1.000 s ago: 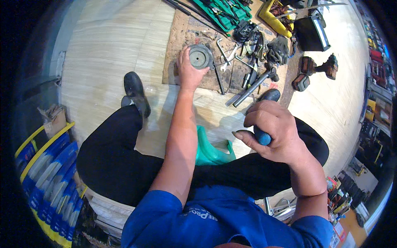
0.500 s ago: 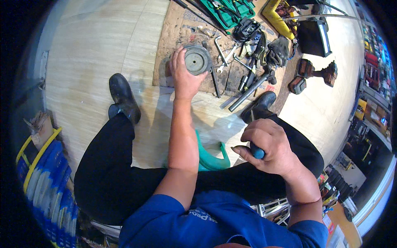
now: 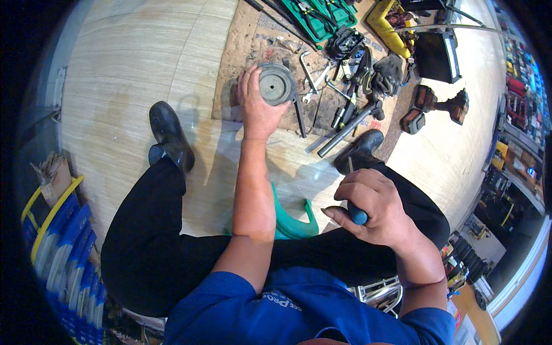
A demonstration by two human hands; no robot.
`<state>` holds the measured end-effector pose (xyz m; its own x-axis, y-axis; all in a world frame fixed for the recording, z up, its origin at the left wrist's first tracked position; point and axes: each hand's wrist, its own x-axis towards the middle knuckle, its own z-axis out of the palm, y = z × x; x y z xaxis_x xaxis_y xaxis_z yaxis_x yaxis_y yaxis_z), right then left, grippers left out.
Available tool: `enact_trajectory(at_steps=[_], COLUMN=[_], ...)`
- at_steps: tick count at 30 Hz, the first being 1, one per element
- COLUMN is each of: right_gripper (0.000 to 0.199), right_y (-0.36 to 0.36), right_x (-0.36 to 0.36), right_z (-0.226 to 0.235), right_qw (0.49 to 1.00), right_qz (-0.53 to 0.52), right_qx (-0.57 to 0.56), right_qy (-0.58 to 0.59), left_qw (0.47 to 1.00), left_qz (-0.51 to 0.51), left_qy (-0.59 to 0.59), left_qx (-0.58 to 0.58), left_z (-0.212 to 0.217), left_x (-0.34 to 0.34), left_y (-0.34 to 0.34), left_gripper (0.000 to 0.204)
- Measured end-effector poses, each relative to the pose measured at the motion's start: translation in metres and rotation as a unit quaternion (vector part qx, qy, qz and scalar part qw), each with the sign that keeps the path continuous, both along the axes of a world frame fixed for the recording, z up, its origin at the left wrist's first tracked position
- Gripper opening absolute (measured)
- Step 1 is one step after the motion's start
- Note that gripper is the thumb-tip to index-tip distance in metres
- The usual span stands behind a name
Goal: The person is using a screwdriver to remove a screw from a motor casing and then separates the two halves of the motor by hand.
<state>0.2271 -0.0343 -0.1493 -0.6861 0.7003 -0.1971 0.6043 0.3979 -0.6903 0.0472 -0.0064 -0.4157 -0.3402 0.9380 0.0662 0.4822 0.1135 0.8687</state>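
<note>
My left hand (image 3: 259,109) is closed on the edge of a round grey metal part (image 3: 275,85), with fingers over its left rim and the thumb at its lower edge. The part has a raised rim and a small hole in its middle, and it stands over the cardboard sheet (image 3: 227,95). Above my right thigh, my right hand (image 3: 376,201) is wrapped round the blue handle (image 3: 357,214) of what looks like a screwdriver. A short length of its thin shaft points away past my knuckles, toward my right boot.
Several wrenches (image 3: 310,86), a metal pipe (image 3: 348,133) and grey gloves (image 3: 388,76) lie right of the part. Farther off are a green tool case (image 3: 322,20) and a yellow tray (image 3: 384,26). A cordless drill (image 3: 454,106) lies right. A green curved piece (image 3: 299,221) is between my legs.
My right hand has dropped very slightly toward me with the blue handle still in it. The left hand keeps its hold on the round part.
</note>
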Motion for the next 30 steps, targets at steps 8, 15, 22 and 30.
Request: enact_trajectory(at_steps=[8, 15, 22, 30], right_gripper=[0.026, 0.025, 0.025, 0.025], right_y=[-0.003, -0.002, -0.003, -0.003], right_x=[-0.001, -0.002, -0.004, -0.003], right_z=[-0.002, -0.004, -0.003, -0.003], right_qw=[1.000, 1.000, 1.000, 1.000], right_qz=[0.001, 0.001, -0.004, 0.004], right_qx=[-0.002, -0.011, -0.010, -0.016], right_qy=[-0.007, -0.007, -0.006, -0.013], left_qw=[1.000, 1.000, 0.999, 0.996], left_qz=[0.003, 0.000, 0.040, -0.089], left_qy=[-0.017, 0.002, 0.002, 0.008], left_qx=[-0.003, 0.001, -0.007, -0.019], left_z=[0.002, 0.002, 0.003, 0.010], left_x=[0.001, 0.000, 0.007, -0.019], left_y=[0.000, -0.001, -0.001, 0.005], left_gripper=[0.097, 0.099, 0.101, 0.096])
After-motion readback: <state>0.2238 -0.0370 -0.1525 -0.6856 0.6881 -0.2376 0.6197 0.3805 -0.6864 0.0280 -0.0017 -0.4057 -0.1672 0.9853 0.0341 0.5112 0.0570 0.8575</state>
